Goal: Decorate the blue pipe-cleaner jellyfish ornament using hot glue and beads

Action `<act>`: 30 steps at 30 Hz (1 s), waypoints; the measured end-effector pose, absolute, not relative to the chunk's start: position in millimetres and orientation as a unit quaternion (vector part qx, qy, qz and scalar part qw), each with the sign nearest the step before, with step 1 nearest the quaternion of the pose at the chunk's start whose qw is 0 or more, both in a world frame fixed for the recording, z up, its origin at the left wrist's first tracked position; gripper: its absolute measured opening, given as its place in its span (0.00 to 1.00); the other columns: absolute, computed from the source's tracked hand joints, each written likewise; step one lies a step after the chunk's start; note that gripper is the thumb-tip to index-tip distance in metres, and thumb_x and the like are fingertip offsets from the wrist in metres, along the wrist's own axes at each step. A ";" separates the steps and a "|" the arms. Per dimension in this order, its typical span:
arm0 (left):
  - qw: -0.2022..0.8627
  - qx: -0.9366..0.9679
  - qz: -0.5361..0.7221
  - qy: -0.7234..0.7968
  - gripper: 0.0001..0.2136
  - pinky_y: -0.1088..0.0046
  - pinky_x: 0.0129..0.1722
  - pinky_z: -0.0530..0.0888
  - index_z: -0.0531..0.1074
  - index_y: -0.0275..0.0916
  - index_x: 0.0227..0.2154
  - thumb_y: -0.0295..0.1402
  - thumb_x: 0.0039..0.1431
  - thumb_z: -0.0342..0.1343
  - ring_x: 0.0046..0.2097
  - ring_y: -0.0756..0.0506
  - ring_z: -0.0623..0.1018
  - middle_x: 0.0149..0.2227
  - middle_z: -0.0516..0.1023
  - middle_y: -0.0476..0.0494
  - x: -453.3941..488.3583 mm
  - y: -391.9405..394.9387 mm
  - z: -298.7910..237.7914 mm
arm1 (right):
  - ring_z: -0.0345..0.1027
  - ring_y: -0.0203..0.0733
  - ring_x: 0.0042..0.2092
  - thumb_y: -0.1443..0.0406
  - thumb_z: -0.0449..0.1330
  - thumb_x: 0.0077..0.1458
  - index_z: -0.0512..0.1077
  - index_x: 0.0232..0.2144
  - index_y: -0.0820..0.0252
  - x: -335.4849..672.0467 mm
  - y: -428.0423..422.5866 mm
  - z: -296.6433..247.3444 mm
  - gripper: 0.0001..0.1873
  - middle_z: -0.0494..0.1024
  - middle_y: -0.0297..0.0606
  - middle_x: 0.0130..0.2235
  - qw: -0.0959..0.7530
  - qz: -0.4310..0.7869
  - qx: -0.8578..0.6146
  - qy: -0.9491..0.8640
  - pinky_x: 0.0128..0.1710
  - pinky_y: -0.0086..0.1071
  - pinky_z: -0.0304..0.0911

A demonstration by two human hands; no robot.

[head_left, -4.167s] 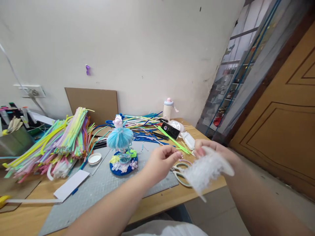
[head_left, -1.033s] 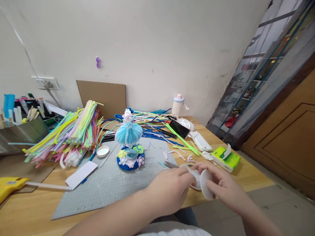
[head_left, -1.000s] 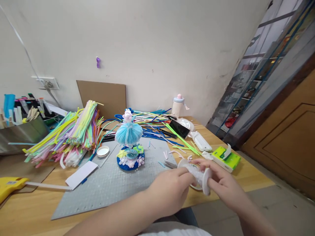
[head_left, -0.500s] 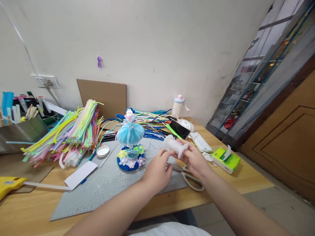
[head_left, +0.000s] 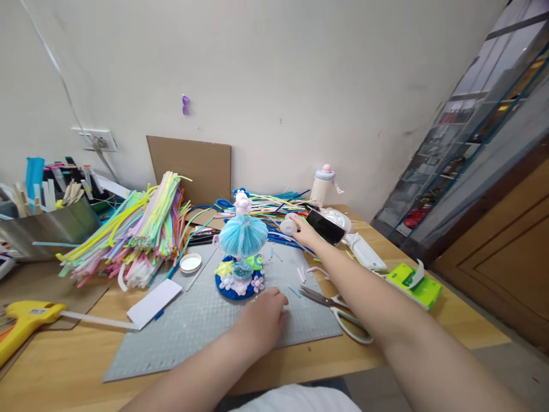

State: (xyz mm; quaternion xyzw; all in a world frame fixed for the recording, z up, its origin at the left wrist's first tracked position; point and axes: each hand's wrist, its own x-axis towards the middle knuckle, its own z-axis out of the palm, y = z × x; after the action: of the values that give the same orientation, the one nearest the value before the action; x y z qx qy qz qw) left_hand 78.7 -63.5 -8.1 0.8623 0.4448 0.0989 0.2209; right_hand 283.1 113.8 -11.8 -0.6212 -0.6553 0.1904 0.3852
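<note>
My right hand (head_left: 303, 230) reaches to the back of the table, its fingers closed on a white spool (head_left: 288, 227) beside the loose pipe cleaners (head_left: 274, 205). My left hand (head_left: 262, 321) rests low on the grey cutting mat (head_left: 193, 326), fingers curled inward; whether anything is in them is hidden. Just beyond it stands a pipe-cleaner figure with a light blue puffy skirt (head_left: 243, 235), upright on a dark blue round base (head_left: 223, 288) with flowers and a yellow star. Scissors (head_left: 332, 303) lie partly opened under my right forearm, near short pipe-cleaner scraps (head_left: 302, 276).
At left are a big pipe-cleaner bundle (head_left: 150, 229), a yellow glue gun (head_left: 34, 320), a white card (head_left: 155, 303) and a round white lid (head_left: 190, 263). A phone (head_left: 326, 227), a bottle (head_left: 321, 187) and a green tissue pack (head_left: 414, 284) are at right.
My right hand has carried the spool from in front of me to the back by the phone. My left hand has let go of it and dropped to the mat. The view has turned slightly left.
</note>
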 end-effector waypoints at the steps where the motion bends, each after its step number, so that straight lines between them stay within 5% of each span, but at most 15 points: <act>1: 0.204 0.857 0.094 0.464 0.13 0.65 0.45 0.70 0.70 0.37 0.42 0.25 0.56 0.46 0.46 0.41 0.75 0.44 0.74 0.38 79.8 -61.2 -6.8 | 0.65 0.47 0.51 0.62 0.57 0.58 0.66 0.51 0.60 283.8 106.8 -8.5 0.18 0.67 0.44 0.54 0.366 0.175 -0.625 -0.667 0.49 0.47 0.63; 5: 0.133 0.827 0.052 0.544 0.14 0.62 0.37 0.74 0.68 0.33 0.41 0.19 0.55 0.44 0.41 0.37 0.78 0.38 0.77 0.33 97.5 -55.5 -0.1 | 0.60 0.51 0.56 0.65 0.59 0.53 0.70 0.48 0.55 305.1 46.5 7.8 0.18 0.67 0.43 0.57 0.282 0.138 -0.642 -0.700 0.56 0.42 0.54; 9: 0.096 0.789 0.011 0.607 0.16 0.60 0.30 0.75 0.70 0.26 0.38 0.12 0.50 0.43 0.36 0.33 0.80 0.31 0.77 0.28 118.3 -53.2 -4.3 | 0.72 0.53 0.40 0.61 0.55 0.54 0.77 0.30 0.55 344.2 -43.1 8.6 0.11 0.80 0.42 0.35 0.177 0.149 -0.669 -0.706 0.43 0.43 0.63; 13: 0.087 0.794 0.005 0.601 0.15 0.61 0.31 0.75 0.72 0.25 0.37 0.11 0.49 0.44 0.36 0.34 0.80 0.30 0.78 0.28 122.7 -49.7 -13.9 | 0.71 0.54 0.46 0.64 0.54 0.52 0.76 0.41 0.55 371.8 -100.4 -16.9 0.15 0.78 0.44 0.44 0.041 0.143 -0.672 -0.726 0.46 0.43 0.62; 20: 0.077 0.816 -0.017 0.573 0.12 0.61 0.33 0.75 0.72 0.25 0.37 0.16 0.49 0.50 0.37 0.36 0.80 0.30 0.77 0.29 112.8 -46.4 -20.2 | 0.59 0.53 0.58 0.62 0.55 0.52 0.68 0.51 0.60 374.5 -106.5 -43.9 0.23 0.67 0.47 0.57 0.081 0.114 -0.644 -0.752 0.56 0.44 0.55; 30: 0.117 0.833 -0.004 0.541 0.09 0.67 0.33 0.70 0.71 0.31 0.36 0.25 0.56 0.47 0.38 0.39 0.78 0.33 0.76 0.34 101.9 -55.3 -12.0 | 0.66 0.55 0.51 0.58 0.55 0.53 0.73 0.40 0.58 370.5 -104.9 -37.3 0.15 0.74 0.47 0.48 0.170 0.190 -0.627 -0.736 0.50 0.46 0.59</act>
State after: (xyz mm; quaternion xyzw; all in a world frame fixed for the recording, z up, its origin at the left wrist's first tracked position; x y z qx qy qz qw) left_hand 101.9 -55.3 -12.0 0.8325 0.5415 -0.0043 0.1169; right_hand 370.5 -104.9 -37.3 -0.6270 -0.7363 0.1898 0.1698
